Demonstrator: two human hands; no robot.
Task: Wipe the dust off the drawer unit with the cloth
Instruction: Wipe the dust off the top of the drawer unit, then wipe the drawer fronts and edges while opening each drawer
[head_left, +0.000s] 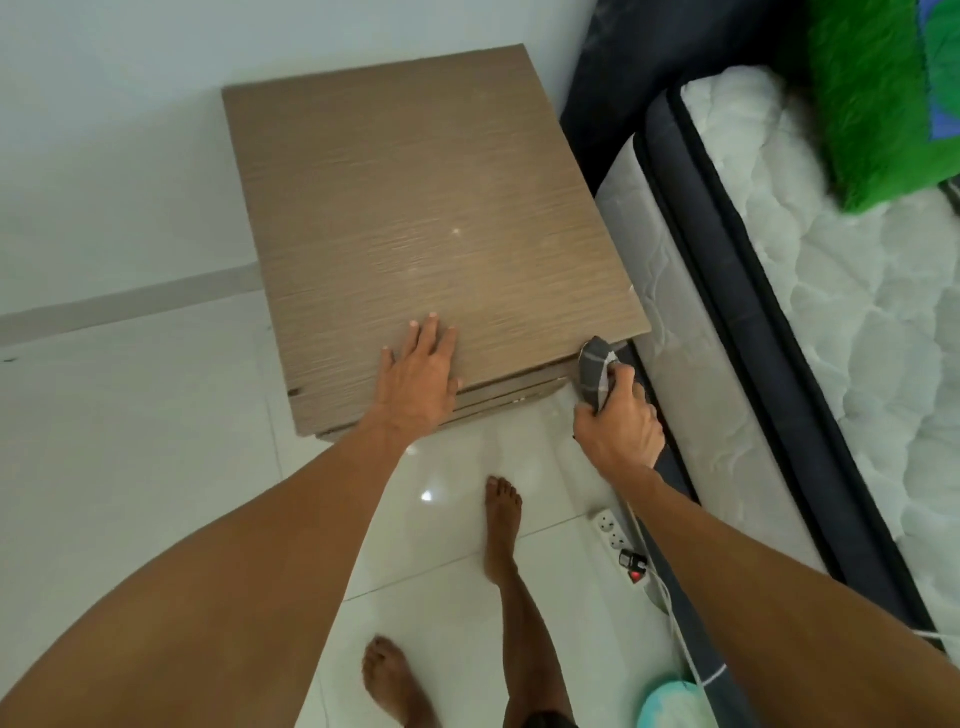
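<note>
Left hand (421, 374) flat on drawer unit (415, 208); right hand (618, 426) grips cloth (596, 371) pointing at corner.

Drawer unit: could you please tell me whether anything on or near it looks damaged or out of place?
The drawer unit has a small dark chip at the front left corner of its top. A power strip lies loose on the floor beside the bed.

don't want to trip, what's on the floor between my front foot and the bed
A white power strip lies on the tiles between the foot and the bed, as the head view shows.
</note>
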